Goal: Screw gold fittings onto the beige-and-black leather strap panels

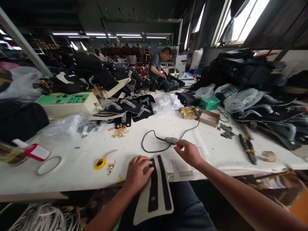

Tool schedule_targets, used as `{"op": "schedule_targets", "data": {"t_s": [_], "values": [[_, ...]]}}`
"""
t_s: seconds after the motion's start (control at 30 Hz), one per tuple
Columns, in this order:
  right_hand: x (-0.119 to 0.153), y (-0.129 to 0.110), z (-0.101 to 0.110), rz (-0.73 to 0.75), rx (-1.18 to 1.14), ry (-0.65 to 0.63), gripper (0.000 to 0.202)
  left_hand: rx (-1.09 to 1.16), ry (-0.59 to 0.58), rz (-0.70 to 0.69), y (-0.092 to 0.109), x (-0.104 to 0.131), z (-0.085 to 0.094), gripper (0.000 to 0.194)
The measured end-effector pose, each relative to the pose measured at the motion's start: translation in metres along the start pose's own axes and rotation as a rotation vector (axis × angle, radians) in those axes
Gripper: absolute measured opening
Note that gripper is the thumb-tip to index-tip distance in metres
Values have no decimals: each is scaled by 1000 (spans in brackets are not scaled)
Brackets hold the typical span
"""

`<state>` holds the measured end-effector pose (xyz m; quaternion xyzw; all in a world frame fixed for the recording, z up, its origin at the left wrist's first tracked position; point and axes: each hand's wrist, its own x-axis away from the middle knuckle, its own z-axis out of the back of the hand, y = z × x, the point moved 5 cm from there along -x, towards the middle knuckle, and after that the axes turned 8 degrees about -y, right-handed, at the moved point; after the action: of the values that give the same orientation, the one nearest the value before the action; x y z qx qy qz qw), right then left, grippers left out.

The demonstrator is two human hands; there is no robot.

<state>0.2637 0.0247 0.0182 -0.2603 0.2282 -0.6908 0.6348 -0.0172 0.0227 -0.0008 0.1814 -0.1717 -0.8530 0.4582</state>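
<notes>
My left hand (139, 173) grips the left side of a beige panel (143, 205) with two black strips, its thumb and fingers curled near the upper end of one strip. The panel reaches over the table's front edge, above my lap, and a round stud (153, 199) shows low on the left strip. My right hand (190, 153) is closed, thumb and fingertips at the grey handle of a corded hand tool (171, 140) that lies just above the panel. A thin tip seems to stick out to the right behind the hand. The tool's black cord (142, 144) loops over the table.
Loose gold fittings (121, 131), a yellow tape roll (100, 164), pliers (247, 149) and a box of gold pieces (189, 113) lie around. Black bag parts (139, 106) are piled behind. A green-topped machine (69, 102) stands left. A co-worker (156, 65) bends over the far end.
</notes>
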Motion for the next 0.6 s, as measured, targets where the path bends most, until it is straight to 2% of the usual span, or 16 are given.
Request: {"op": "schedule_targets", "data": {"t_s": [0.13, 0.33, 0.47, 0.6], "values": [[-8, 41, 38, 0, 140, 167, 23, -19, -19, -42, -4, -4, 0, 14], [-27, 125, 90, -267, 161, 267, 33, 3, 19, -60, -13, -5, -6, 15], [-41, 164, 102, -418, 143, 235, 40, 25, 32, -53, -13, -3, -8, 16], [-46, 174, 102, -467, 164, 172, 35, 58, -1, -3, -7, 0, -6, 16]]}}
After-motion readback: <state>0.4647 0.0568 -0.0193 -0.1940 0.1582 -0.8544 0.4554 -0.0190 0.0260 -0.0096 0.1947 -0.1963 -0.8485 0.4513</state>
